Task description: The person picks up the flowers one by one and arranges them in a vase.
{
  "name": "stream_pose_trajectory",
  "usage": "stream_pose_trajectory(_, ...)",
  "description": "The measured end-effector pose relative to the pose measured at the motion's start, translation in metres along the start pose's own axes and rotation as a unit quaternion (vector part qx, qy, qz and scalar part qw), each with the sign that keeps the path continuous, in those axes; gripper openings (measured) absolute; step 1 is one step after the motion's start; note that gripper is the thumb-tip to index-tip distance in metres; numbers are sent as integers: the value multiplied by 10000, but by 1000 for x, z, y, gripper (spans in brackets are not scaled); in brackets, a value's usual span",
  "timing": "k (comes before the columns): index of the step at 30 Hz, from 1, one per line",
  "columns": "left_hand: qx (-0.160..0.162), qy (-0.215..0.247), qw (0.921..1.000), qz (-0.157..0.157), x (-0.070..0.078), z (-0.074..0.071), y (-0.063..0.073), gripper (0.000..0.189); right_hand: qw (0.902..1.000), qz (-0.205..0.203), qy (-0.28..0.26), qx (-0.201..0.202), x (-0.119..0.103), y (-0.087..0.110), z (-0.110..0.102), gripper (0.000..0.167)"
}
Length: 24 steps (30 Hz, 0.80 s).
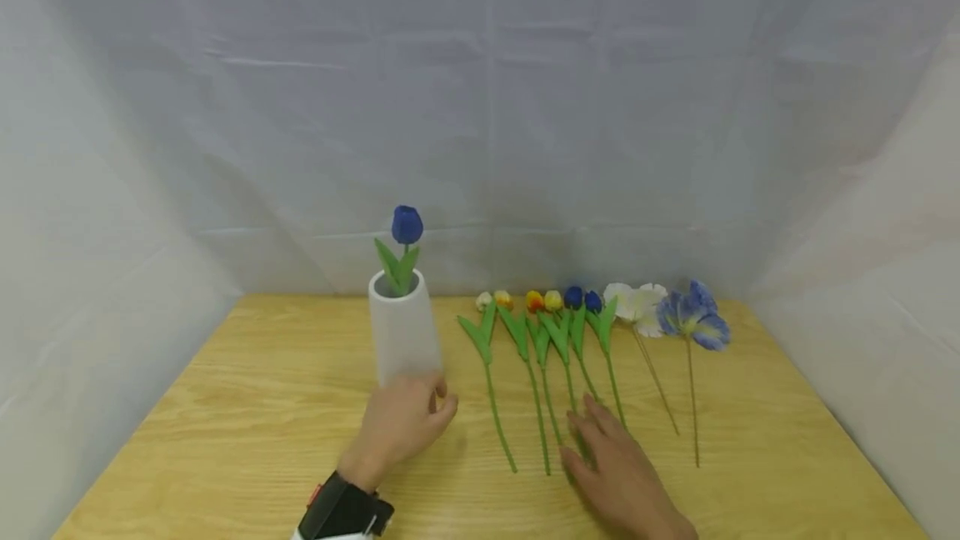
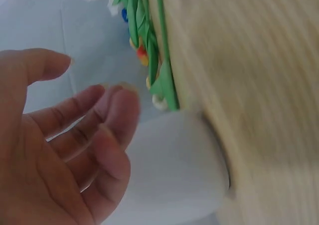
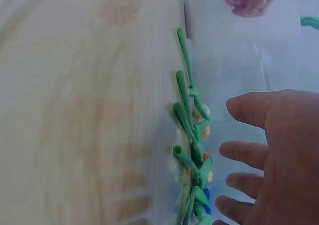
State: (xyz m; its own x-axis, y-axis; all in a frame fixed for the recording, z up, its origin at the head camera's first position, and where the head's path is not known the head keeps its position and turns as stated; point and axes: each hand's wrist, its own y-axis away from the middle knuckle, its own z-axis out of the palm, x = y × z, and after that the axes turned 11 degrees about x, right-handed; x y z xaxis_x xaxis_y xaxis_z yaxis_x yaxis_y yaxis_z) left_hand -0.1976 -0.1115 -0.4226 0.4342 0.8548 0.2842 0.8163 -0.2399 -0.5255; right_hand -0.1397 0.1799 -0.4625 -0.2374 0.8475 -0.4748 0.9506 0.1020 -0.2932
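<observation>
A white vase [image 1: 404, 332] stands on the wooden table [image 1: 262, 423] with one blue tulip [image 1: 407, 225] in it. My left hand [image 1: 435, 403] is at the vase's base with its fingers relaxed and not wrapped round it. In the left wrist view the left hand [image 2: 92, 83] is spread just short of the vase [image 2: 169, 175]. My right hand [image 1: 581, 432] lies flat over the lower ends of the tulip stems [image 1: 542, 415], fingers straight and holding nothing. In the right wrist view the right hand [image 3: 230, 135] is beside the row of stems [image 3: 187, 115].
Several tulips lie side by side right of the vase, heads pointing away: pale [image 1: 484, 301], orange [image 1: 534, 301], yellow [image 1: 552, 300] and blue [image 1: 573, 297]. Farther right lie a large white flower [image 1: 636, 304] and a blue-white flower [image 1: 693, 319]. White cloth walls enclose the table.
</observation>
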Motion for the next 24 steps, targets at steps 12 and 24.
stream_pose_trajectory(12, -851, 221, 9961, -92, 23, 20, 7, 22, 10000, -10, -58, 69, 11, 7, -6, 54)
stream_pose_trajectory(24, -745, 149, 9971, -34, 24, 29, 5, 20, 9998, -95, -3, 174, 11, 7, -6, 54)
